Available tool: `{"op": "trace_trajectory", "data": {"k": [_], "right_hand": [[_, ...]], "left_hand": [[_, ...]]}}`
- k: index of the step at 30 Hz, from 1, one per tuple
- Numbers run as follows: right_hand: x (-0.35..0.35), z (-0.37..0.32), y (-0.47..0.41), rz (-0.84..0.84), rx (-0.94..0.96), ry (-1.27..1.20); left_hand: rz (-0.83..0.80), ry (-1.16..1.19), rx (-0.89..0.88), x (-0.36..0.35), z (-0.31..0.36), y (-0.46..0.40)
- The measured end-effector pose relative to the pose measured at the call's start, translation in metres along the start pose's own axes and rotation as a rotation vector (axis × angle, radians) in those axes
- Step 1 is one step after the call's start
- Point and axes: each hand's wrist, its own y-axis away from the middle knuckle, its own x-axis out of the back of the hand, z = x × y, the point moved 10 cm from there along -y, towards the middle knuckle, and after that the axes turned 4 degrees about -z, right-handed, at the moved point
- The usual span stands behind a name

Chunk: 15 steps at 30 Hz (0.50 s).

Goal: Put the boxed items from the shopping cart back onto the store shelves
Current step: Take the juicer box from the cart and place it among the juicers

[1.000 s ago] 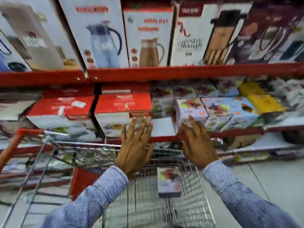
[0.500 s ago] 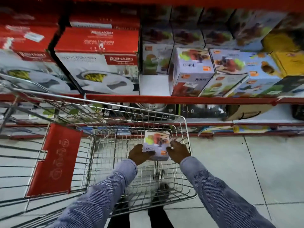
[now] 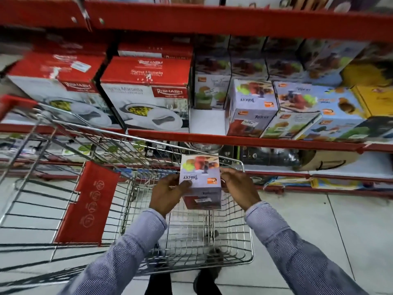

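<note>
A small lilac juicer box (image 3: 200,179) with fruit pictures is held above the wire shopping cart (image 3: 244,231). My left hand (image 3: 168,193) grips its left side and my right hand (image 3: 239,188) grips its right side. The box is upright, lifted clear of the cart's floor, below the red shelf edge (image 3: 234,140). On that shelf stand matching juicer boxes (image 3: 251,107), with a bare white gap (image 3: 207,121) to their left.
Two red-and-white dinner set boxes (image 3: 146,92) fill the shelf's left part. Blue and yellow boxes (image 3: 331,107) stand at the right. The cart's red child-seat flap (image 3: 89,205) hangs at left. Lower shelves hold dark goods; grey floor tiles lie at right. My shoes show under the cart.
My hands left the shelf, dropped into the cart and took hold of the juicer box. They have since raised it out of the basket toward the shelf.
</note>
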Motion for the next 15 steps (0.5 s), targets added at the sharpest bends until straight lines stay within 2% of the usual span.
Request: {"op": "trace_trajectory", "data": {"k": [4, 10, 15], "right_hand": [[0.042, -0.057, 0.018, 0.120, 0.148, 0.050], [0.094, -0.112, 0.029, 0.232, 0.314, -0.092], [0.118, -0.133, 0.023, 0.273, 0.375, -0.112]], "left_hand": [[0.098, -0.109, -0.225, 0.031, 0.071, 0.031], [0.140, -0.173, -0.427, 0.049, 0.155, 0.056], [0.174, -0.234, -0.530, 0.050, 0.194, 0.051]]}}
